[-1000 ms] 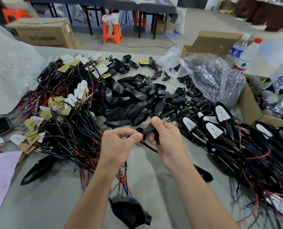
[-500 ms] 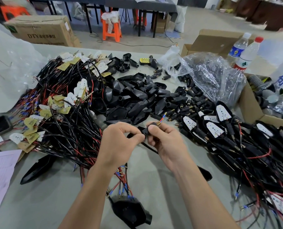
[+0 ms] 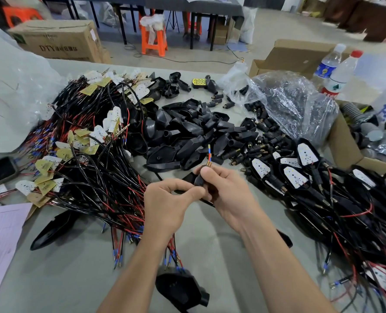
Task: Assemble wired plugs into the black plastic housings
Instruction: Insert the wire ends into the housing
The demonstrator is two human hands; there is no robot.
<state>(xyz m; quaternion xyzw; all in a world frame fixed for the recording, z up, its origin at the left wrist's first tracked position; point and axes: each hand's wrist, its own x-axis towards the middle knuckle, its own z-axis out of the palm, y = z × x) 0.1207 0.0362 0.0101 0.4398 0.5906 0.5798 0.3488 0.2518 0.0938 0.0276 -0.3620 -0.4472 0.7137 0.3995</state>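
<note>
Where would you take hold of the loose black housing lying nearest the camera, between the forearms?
The black housing lies flat, its tubular neck sticking out to the right, clear of clutter. Probably pinch that neck from above, from the right; blue-tipped wire ends crowd its far edge.

wire tangle (image 3: 92, 168) left, housing heap (image 3: 192, 136) ahead, bare table (image 3: 221, 249) near
</note>
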